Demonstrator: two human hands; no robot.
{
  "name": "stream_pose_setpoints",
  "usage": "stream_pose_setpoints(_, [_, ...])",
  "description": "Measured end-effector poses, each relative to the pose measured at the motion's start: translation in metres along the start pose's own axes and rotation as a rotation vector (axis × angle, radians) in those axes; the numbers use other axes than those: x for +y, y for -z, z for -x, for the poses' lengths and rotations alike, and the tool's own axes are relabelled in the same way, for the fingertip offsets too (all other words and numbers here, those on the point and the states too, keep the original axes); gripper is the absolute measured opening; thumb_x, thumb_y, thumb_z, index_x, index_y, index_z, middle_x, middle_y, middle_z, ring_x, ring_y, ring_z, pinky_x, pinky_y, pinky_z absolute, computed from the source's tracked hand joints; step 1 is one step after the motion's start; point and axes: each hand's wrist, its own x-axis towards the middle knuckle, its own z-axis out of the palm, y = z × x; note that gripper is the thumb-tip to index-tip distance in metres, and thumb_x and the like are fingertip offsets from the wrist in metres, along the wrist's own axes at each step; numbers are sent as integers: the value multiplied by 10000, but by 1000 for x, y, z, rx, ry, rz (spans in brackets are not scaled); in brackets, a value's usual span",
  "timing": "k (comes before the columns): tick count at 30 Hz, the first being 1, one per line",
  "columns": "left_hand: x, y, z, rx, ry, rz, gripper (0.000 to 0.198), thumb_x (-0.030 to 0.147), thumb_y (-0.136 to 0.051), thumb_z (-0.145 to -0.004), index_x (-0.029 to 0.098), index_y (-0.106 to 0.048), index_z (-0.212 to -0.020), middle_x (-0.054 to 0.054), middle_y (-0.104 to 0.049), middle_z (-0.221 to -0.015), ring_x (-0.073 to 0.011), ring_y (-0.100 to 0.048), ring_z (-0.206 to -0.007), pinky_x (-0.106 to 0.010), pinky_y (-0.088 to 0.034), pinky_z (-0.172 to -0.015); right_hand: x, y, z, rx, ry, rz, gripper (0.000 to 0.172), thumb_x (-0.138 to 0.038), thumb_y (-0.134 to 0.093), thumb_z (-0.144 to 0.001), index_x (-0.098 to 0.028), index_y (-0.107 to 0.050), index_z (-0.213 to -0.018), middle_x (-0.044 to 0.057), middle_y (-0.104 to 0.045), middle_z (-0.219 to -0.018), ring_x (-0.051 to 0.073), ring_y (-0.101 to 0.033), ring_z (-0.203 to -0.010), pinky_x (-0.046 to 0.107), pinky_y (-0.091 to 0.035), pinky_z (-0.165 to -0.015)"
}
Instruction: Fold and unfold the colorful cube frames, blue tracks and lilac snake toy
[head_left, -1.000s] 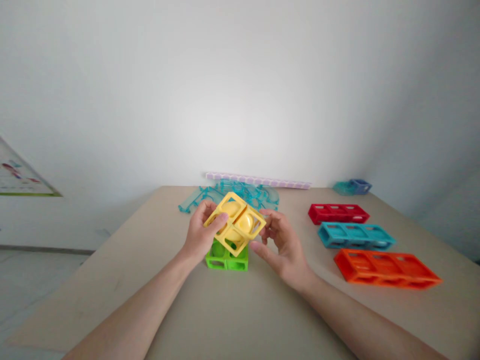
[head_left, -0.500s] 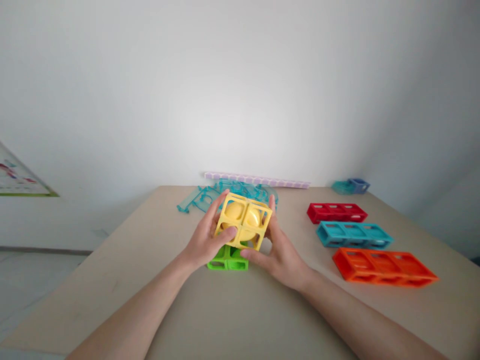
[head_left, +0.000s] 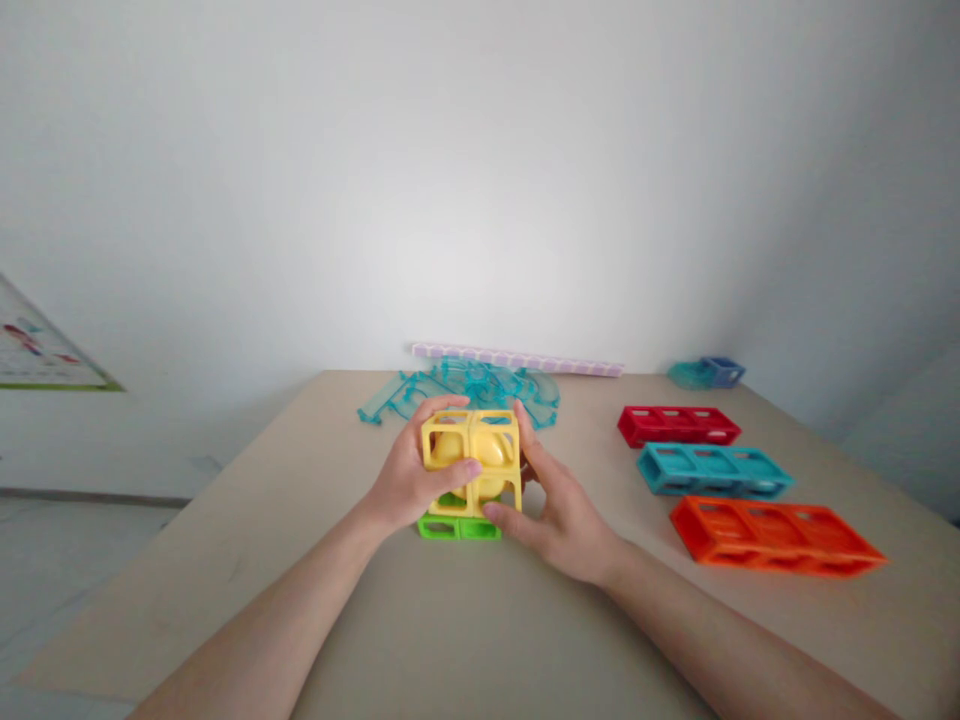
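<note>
Both hands grip a yellow open-frame block, made of joined cubes with rounded yellow shapes inside. My left hand clasps its left side, thumb across the front face. On the right side is my right hand, its thumb near the lower front corner. Directly below, a green open-frame block rests on the table, largely covered by the yellow one. Whether the two blocks touch I cannot tell.
To the right lie a red block, a teal block and an orange block. Clear teal plastic pieces and a long lilac patterned strip lie at the back. A small blue cube stands in the far right corner.
The yellow block has tilted upright and shifted slightly left and down, so it covers more of the green block. Both hands stay on it.
</note>
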Motion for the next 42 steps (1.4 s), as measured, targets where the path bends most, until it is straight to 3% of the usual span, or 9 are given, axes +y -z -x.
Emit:
stream_pose_setpoints(5, [0, 1, 1, -10, 1, -9, 655, 274, -776, -666, 259, -464, -1242, -25, -642, -979, -175, -642, -800, -242, -513, -659, 5, -3, -1, 0, -56, -86, 950, -307, -656, -829, -268, -11, -1526, 94, -514, -1317, 169, -557, -843, 322, -509, -761])
stream_pose_setpoints(14, [1, 3, 1, -68, 35, -2, 821, 244, -771, -675, 302, -350, -1377, -16, -642, -939, -172, -639, -773, -250, -530, -661, 11, -5, -1, 19, -88, -176, 865, -324, -624, -861, -283, -61, -1517, 51, -594, -1059, 197, -591, -935, 352, -508, -836])
stream_pose_setpoints(21, [-1, 2, 3, -84, 63, 35, 891, 254, -786, -660, 303, -320, -1417, -24, -646, -950, -181, -638, -779, -265, -537, -678, 9, -5, -2, 94, -79, -229, 700, -342, -635, -853, -281, -236, -1425, 81, -573, -1118, 211, -588, -984, 369, -495, -859])
stream_pose_setpoints(25, [-2, 2, 5, -187, 97, 119, 891, 299, -752, -711, 316, -255, -1450, -60, -638, -1051, -214, -649, -863, -303, -548, -727, 6, -1, -1, 143, -103, -308, 562, -336, -643, -843, -274, -325, -1302, 78, -583, -1128, 204, -595, -965, 357, -496, -827])
stream_pose_setpoints(30, [-4, 2, 7, -286, 88, 209, 885, 369, -727, -742, 297, -224, -1467, -84, -617, -1127, -245, -642, -945, -334, -535, -779, 0, 3, -4, 136, -200, -320, 590, -388, -682, -801, -252, -398, -1301, 55, -613, -1062, 204, -591, -938, 349, -488, -805])
stream_pose_setpoints(33, [-6, 4, 6, -324, 71, 239, 893, 423, -713, -756, 295, -198, -1475, -84, -619, -1124, -243, -636, -945, -334, -515, -792, -11, 10, -7, 169, -281, -334, 458, -433, -684, -790, -218, -504, -1151, 34, -628, -939, 176, -596, -803, 306, -495, -705])
stream_pose_setpoints(36, [-9, 6, 4, -335, 41, 217, 885, 501, -665, -785, 270, -168, -1480, -104, -631, -1094, -231, -635, -914, -345, -484, -819, -19, 34, -11, 257, -313, -384, 373, -425, -694, -771, -224, -515, -1028, 21, -635, -911, 150, -595, -691, 275, -496, -613])
stream_pose_setpoints(38, [-11, 7, 3, -338, 2, 165, 861, 523, -632, -804, 242, -173, -1476, -112, -641, -1049, -219, -638, -870, -354, -464, -827, -13, 65, -18, 337, -311, -300, 361, -404, -695, -758, -236, -530, -1031, 28, -648, -948, 166, -616, -715, 281, -509, -613])
stream_pose_setpoints(42, [-11, 6, 2, -332, -23, 98, 790, 482, -598, -844, 220, -184, -1464, -122, -643, -1022, -205, -628, -828, -370, -452, -821, 39, 148, -43, 568, -318, 149, 304, -281, -628, -730, -233, -585, -1028, 32, -654, -943, 184, -620, -779, 282, -513, -652])
